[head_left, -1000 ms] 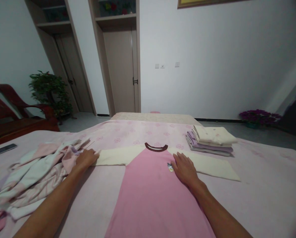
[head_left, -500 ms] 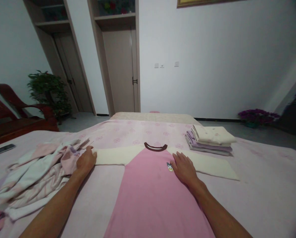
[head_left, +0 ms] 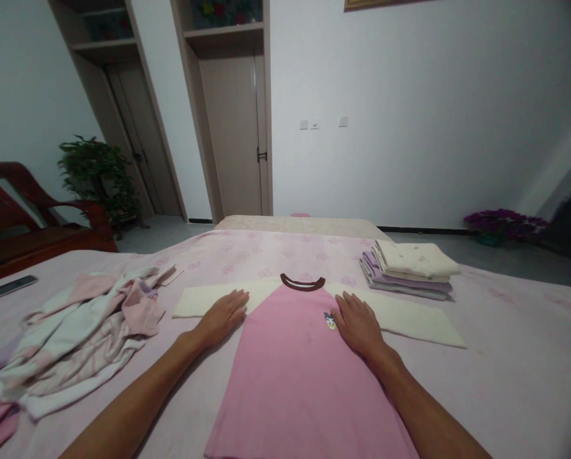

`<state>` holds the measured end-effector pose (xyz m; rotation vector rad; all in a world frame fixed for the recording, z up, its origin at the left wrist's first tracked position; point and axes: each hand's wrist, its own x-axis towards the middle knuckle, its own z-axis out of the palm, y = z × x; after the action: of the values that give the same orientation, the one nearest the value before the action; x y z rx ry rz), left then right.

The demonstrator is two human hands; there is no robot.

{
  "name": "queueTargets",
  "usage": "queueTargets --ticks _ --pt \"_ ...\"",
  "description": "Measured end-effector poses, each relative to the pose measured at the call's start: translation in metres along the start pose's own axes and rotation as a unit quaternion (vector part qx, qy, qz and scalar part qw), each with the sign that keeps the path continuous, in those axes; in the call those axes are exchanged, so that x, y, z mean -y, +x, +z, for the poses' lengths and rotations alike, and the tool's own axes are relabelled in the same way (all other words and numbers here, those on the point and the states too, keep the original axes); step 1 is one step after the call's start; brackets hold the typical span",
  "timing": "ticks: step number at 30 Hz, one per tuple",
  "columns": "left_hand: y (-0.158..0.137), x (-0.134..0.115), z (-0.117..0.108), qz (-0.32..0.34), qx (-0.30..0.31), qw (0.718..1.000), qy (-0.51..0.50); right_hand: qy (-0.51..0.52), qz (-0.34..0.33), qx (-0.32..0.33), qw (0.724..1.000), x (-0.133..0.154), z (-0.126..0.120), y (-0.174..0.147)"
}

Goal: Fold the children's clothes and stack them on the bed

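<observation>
A pink long-sleeved shirt (head_left: 285,370) with cream sleeves and a dark brown collar lies spread flat, its collar pointing away from me. My left hand (head_left: 224,315) rests flat on the cream sleeve at the left, close to the shoulder seam, fingers stretched out. On the opposite shoulder lies my right hand (head_left: 359,322), also flat with its fingers extended, beside a small duck-face patch (head_left: 330,320). Both hands press on the cloth without gripping it. Part of each sleeve is hidden under the hands.
The shirt lies on a pink flowered bedsheet (head_left: 515,357). A heap of crumpled clothes (head_left: 79,331) is at the left, with a phone (head_left: 8,289) beyond it. Folded clothes (head_left: 412,271) form a stack at the back right. A wooden bench (head_left: 41,223) stands past the left edge.
My left hand has moved right along the sleeve, from its cuff end to near the shoulder, and now lies flat. My right hand has stayed on the right shoulder.
</observation>
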<state>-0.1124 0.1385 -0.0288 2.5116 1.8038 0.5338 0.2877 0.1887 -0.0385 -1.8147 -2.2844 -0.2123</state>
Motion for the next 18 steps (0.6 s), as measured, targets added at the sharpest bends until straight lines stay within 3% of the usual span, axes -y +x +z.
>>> queueTargets --ticks 2,4,10,13,15,18 --pt "0.001 -0.003 0.007 -0.012 0.051 0.998 0.024 0.001 0.001 0.003 1.0 0.0 0.0 0.0" --pt "0.0 0.005 0.007 -0.069 0.072 0.993 0.058 0.005 0.004 0.006 1.0 0.0 -0.001 -0.001" --pt "-0.002 0.054 -0.008 -0.306 0.063 0.943 0.112 0.011 0.014 0.016 1.0 0.002 -0.003 0.0" --pt "0.002 0.06 -0.012 -0.379 0.043 0.915 0.131 0.011 0.013 0.021 1.0 0.002 -0.002 0.0" --pt "0.012 0.049 -0.011 -0.35 0.031 0.925 0.146 0.011 0.013 0.028 0.999 0.003 -0.002 -0.001" --pt "0.038 0.014 0.001 -0.168 0.044 0.976 0.131 0.019 0.01 0.042 0.999 0.004 -0.004 -0.003"
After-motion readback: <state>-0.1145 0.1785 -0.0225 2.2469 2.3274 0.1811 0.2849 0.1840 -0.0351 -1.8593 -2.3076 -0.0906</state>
